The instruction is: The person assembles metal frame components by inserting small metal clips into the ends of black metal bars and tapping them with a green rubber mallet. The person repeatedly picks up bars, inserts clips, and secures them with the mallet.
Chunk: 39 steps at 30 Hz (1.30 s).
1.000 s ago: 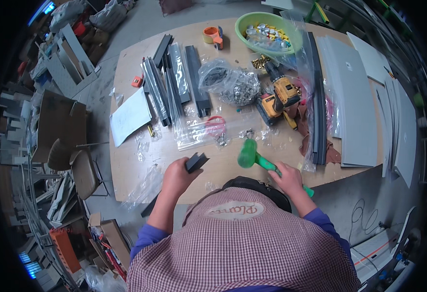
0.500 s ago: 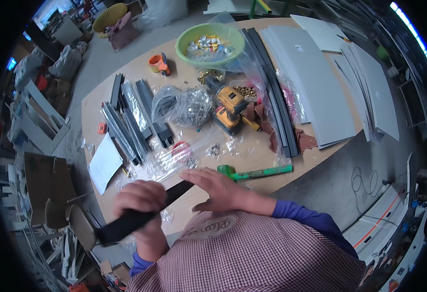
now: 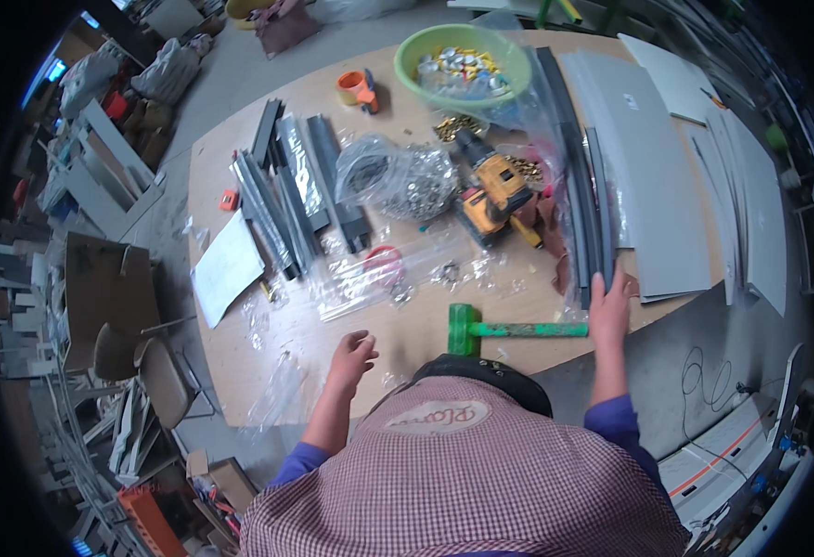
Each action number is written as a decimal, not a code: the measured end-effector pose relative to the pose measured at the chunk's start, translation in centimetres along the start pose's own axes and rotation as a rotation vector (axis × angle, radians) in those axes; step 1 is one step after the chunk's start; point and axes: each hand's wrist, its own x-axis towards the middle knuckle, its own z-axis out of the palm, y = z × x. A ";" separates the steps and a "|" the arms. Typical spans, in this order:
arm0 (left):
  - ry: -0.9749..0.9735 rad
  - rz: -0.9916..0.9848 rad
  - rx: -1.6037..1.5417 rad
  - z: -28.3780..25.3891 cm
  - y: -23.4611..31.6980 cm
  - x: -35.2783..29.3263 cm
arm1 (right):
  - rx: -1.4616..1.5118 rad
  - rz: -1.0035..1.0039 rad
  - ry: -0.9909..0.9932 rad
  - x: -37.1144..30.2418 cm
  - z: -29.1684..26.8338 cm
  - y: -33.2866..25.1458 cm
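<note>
My right hand (image 3: pixel 610 311) is at the table's near right edge, its fingers closed about the near end of a dark grey strip (image 3: pixel 596 200). That strip lies lengthwise on a stack of longer dark strips (image 3: pixel 563 139). Over the near edge of the table is my left hand (image 3: pixel 353 360), fingers loosely curled and apart, with nothing visible in it. Between the hands lies a green hammer (image 3: pixel 464 330), its worn green handle pointing right toward my right wrist.
A yellow cordless drill (image 3: pixel 500 186) stands mid-table beside clear bags of small metal parts (image 3: pixel 416 181). Behind are a green basin (image 3: pixel 407 84) of fittings and an orange tape dispenser (image 3: pixel 356 89). Wrapped dark profiles (image 3: pixel 272 218) and paper (image 3: pixel 228 269) lie left; grey panels (image 3: pixel 648 186) right.
The dark strip that both hands held at the near edge is gone from there. My right hand has moved right to the strip stack, and my left hand is now empty. The view has shifted.
</note>
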 end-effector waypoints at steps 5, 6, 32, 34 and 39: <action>-0.008 0.078 0.124 -0.3 -2.4 1.5 | -0.327 -0.091 0.031 3.7 3.1 1.2; 0.011 0.091 0.134 -0.5 -2.4 1.6 | -0.374 -0.106 0.042 3.9 3.7 0.6; -0.194 0.281 -0.129 4.4 2.3 2.3 | 0.820 0.001 -0.834 -4.7 14.7 -13.9; -0.277 0.345 -0.343 5.8 4.3 2.4 | 0.904 -0.081 -0.860 -6.2 13.3 -15.3; -0.245 0.258 -0.415 6.5 6.7 2.5 | 0.969 -0.037 -0.951 -7.9 10.7 -16.4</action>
